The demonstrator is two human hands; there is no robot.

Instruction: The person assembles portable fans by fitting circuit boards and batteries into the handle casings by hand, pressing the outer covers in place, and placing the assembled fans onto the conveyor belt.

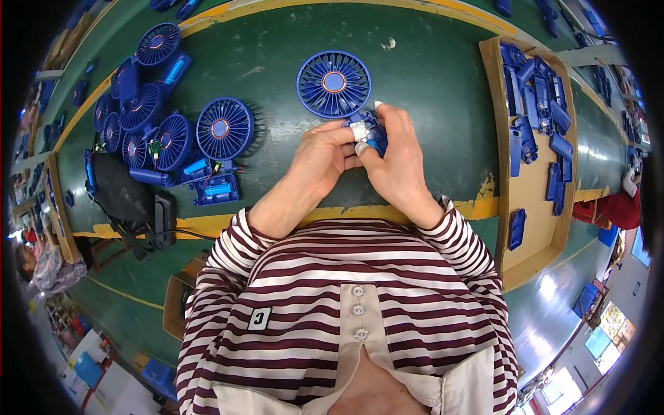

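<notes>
A blue handheld fan (334,84) with a round grille and an orange-ringed hub lies on the green table (429,83), its handle end between my hands. My left hand (319,160) and my right hand (394,160) both grip the blue handle part (372,131), fingertips taped white and pressed together over it. The handle is mostly hidden by my fingers.
Several more blue fans (223,128) and open handle shells lie in a cluster at the left. A shallow cardboard tray (536,200) at the right holds several blue handle covers. A black bag (128,197) sits at the table's near left edge. Another person (45,266) is at far left.
</notes>
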